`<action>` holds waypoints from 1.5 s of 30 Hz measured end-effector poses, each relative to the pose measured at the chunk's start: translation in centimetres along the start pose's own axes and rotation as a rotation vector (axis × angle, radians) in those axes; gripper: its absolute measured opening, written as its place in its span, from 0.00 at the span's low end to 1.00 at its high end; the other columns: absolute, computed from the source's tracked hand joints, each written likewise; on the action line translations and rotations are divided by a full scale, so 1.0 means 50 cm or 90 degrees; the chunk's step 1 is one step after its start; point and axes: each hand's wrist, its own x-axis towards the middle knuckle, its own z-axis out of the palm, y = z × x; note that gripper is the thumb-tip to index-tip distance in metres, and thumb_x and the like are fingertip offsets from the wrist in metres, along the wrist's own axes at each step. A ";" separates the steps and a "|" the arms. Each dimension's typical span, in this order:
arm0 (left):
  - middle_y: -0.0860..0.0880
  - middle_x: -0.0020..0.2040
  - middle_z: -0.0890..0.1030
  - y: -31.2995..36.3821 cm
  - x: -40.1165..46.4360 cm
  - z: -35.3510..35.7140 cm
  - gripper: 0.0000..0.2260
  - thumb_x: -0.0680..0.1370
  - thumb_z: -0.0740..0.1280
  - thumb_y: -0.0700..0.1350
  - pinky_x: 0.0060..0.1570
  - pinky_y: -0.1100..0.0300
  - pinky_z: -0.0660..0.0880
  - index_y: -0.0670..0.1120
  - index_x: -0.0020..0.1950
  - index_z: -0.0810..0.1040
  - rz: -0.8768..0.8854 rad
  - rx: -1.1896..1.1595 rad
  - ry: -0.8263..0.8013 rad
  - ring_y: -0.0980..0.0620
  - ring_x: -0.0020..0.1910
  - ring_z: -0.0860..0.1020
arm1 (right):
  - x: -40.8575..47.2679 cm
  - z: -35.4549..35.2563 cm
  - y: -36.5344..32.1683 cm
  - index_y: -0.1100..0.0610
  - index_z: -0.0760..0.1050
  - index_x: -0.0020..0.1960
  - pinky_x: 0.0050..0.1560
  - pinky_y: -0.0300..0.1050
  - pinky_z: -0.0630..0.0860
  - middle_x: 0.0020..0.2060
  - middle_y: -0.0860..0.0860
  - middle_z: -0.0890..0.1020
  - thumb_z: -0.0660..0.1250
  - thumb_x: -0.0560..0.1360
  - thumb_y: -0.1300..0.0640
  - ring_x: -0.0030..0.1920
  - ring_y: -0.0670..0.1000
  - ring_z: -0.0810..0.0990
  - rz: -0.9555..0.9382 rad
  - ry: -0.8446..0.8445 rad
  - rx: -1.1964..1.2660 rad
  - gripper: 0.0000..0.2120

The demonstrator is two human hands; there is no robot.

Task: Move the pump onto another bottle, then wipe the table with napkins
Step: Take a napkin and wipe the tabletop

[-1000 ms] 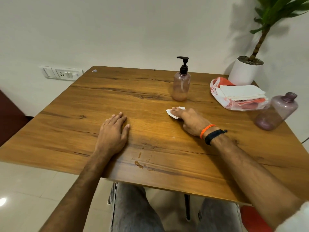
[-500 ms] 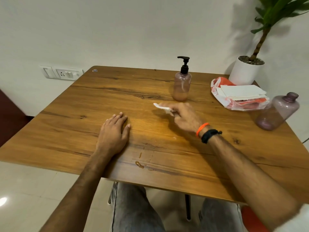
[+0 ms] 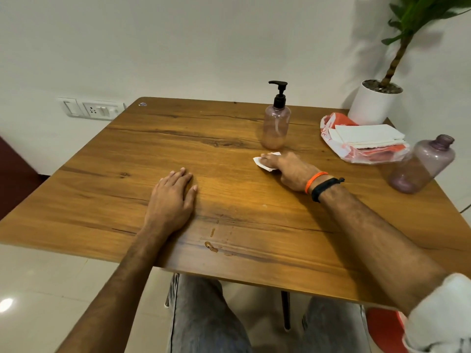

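One white napkin (image 3: 265, 163) lies flat on the wooden table (image 3: 132, 159), pinned under the fingers of the right hand (image 3: 288, 169), which press down on it with the knuckles bent; the napkin sits just in front of the pump bottle (image 3: 276, 128), close to it but apart. That bottle stands upright, clear and pinkish, with the black pump (image 3: 279, 94) screwed onto its neck. The second bottle (image 3: 423, 165), purplish and open at the top, stands tilted near the table's right edge, beside a pack of folded napkins (image 3: 367, 135) lying on an orange and white plastic wrapper (image 3: 336, 121). The left hand (image 3: 170, 197) rests palm down on the tabletop, fingers straight and close together, well apart from the napkin. Near the front edge, between the two forearms, small brownish smears of liquid (image 3: 211, 247) show on the wood. An orange band and a black band (image 3: 322, 186) circle the right wrist. A potted plant (image 3: 374, 103) stands at the far right corner.
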 end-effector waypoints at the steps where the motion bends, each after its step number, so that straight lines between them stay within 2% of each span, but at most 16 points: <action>1: 0.47 0.76 0.65 -0.002 0.000 0.000 0.21 0.82 0.57 0.53 0.74 0.48 0.56 0.46 0.73 0.68 0.003 -0.001 -0.003 0.48 0.76 0.60 | -0.011 -0.003 0.012 0.48 0.61 0.76 0.74 0.50 0.58 0.76 0.49 0.63 0.57 0.73 0.73 0.74 0.55 0.63 0.014 0.001 0.004 0.36; 5: 0.47 0.76 0.65 -0.005 0.000 0.000 0.22 0.82 0.56 0.54 0.74 0.47 0.55 0.47 0.73 0.67 0.005 -0.002 -0.007 0.48 0.76 0.60 | -0.052 -0.007 0.034 0.50 0.60 0.76 0.74 0.49 0.58 0.76 0.49 0.63 0.58 0.74 0.73 0.75 0.55 0.62 0.060 0.023 0.018 0.35; 10: 0.47 0.76 0.65 -0.003 0.000 -0.002 0.22 0.82 0.57 0.54 0.74 0.47 0.56 0.47 0.73 0.67 0.007 -0.007 -0.010 0.48 0.76 0.60 | -0.095 0.001 -0.021 0.53 0.60 0.76 0.75 0.47 0.58 0.76 0.50 0.62 0.58 0.74 0.72 0.75 0.55 0.62 0.080 0.049 0.003 0.33; 17: 0.46 0.76 0.65 0.002 0.001 -0.003 0.21 0.82 0.57 0.53 0.74 0.47 0.56 0.46 0.73 0.68 0.001 0.000 -0.005 0.47 0.75 0.61 | -0.204 0.066 -0.173 0.55 0.55 0.78 0.77 0.47 0.53 0.78 0.50 0.55 0.57 0.73 0.72 0.78 0.48 0.53 -0.029 0.029 0.049 0.36; 19: 0.46 0.75 0.65 0.004 0.000 -0.003 0.21 0.82 0.57 0.53 0.74 0.47 0.56 0.46 0.73 0.68 -0.002 -0.001 -0.003 0.47 0.75 0.61 | -0.224 0.076 -0.200 0.54 0.55 0.78 0.77 0.43 0.50 0.78 0.49 0.55 0.56 0.73 0.72 0.77 0.47 0.53 -0.070 0.028 0.067 0.35; 21: 0.47 0.76 0.65 0.003 -0.001 -0.003 0.21 0.82 0.57 0.53 0.74 0.47 0.56 0.46 0.73 0.68 -0.002 -0.001 -0.006 0.47 0.76 0.61 | -0.228 0.062 -0.200 0.52 0.59 0.77 0.75 0.39 0.50 0.77 0.47 0.59 0.55 0.73 0.73 0.76 0.47 0.57 -0.074 0.008 0.132 0.35; 23: 0.47 0.76 0.65 0.000 -0.001 -0.004 0.22 0.82 0.56 0.54 0.74 0.47 0.56 0.47 0.73 0.67 0.002 -0.006 -0.013 0.48 0.76 0.60 | -0.215 0.031 -0.175 0.48 0.65 0.74 0.71 0.35 0.57 0.73 0.43 0.66 0.55 0.74 0.72 0.73 0.46 0.65 -0.034 0.002 0.218 0.32; 25: 0.47 0.76 0.64 0.000 0.000 -0.005 0.22 0.82 0.56 0.54 0.74 0.47 0.56 0.47 0.73 0.67 0.005 -0.009 -0.016 0.48 0.76 0.60 | -0.185 -0.003 -0.135 0.47 0.70 0.70 0.63 0.31 0.66 0.70 0.44 0.72 0.57 0.76 0.70 0.67 0.48 0.72 0.013 0.061 0.265 0.28; 27: 0.47 0.76 0.64 0.002 -0.001 -0.006 0.22 0.82 0.56 0.54 0.74 0.47 0.56 0.46 0.73 0.67 0.002 -0.011 -0.016 0.48 0.76 0.60 | -0.142 -0.023 -0.092 0.46 0.72 0.69 0.59 0.37 0.71 0.68 0.49 0.75 0.58 0.76 0.70 0.62 0.52 0.77 0.085 0.153 0.254 0.27; 29: 0.47 0.76 0.64 0.005 -0.003 -0.008 0.22 0.82 0.56 0.53 0.74 0.47 0.55 0.46 0.74 0.67 0.002 -0.011 -0.019 0.48 0.76 0.59 | -0.099 -0.034 -0.055 0.47 0.73 0.69 0.59 0.42 0.73 0.65 0.54 0.77 0.57 0.75 0.71 0.60 0.56 0.78 0.171 0.225 0.230 0.29; 32: 0.47 0.76 0.64 0.010 -0.005 -0.012 0.22 0.82 0.57 0.52 0.75 0.47 0.56 0.46 0.74 0.67 0.000 -0.019 -0.017 0.48 0.76 0.60 | -0.053 -0.032 -0.015 0.51 0.72 0.70 0.60 0.49 0.74 0.63 0.61 0.76 0.57 0.75 0.70 0.59 0.62 0.77 0.286 0.212 0.167 0.27; 34: 0.47 0.76 0.65 0.012 -0.006 -0.013 0.21 0.82 0.58 0.52 0.75 0.47 0.56 0.45 0.73 0.68 -0.001 -0.022 -0.012 0.48 0.76 0.60 | -0.038 -0.018 -0.008 0.55 0.72 0.69 0.57 0.50 0.75 0.62 0.63 0.75 0.58 0.75 0.68 0.58 0.63 0.77 0.316 0.176 0.122 0.23; 37: 0.47 0.76 0.64 0.014 -0.006 -0.014 0.22 0.82 0.57 0.52 0.75 0.48 0.55 0.46 0.74 0.67 0.000 -0.022 -0.016 0.49 0.76 0.59 | -0.025 0.003 -0.030 0.61 0.72 0.65 0.60 0.51 0.73 0.62 0.61 0.74 0.58 0.75 0.68 0.62 0.61 0.74 0.284 0.146 0.017 0.19; 40: 0.47 0.76 0.63 0.013 -0.005 -0.015 0.22 0.82 0.57 0.52 0.75 0.48 0.55 0.46 0.74 0.66 0.000 -0.028 -0.023 0.49 0.76 0.59 | -0.015 0.015 -0.076 0.63 0.71 0.64 0.63 0.51 0.70 0.64 0.60 0.73 0.57 0.76 0.67 0.64 0.59 0.72 0.222 0.145 -0.030 0.17; 45: 0.48 0.76 0.63 0.015 -0.008 -0.017 0.22 0.82 0.57 0.52 0.75 0.47 0.55 0.46 0.74 0.66 -0.008 -0.027 -0.023 0.49 0.76 0.59 | -0.026 0.053 -0.167 0.60 0.65 0.72 0.71 0.51 0.65 0.74 0.57 0.64 0.58 0.76 0.67 0.73 0.57 0.63 0.048 0.071 -0.024 0.24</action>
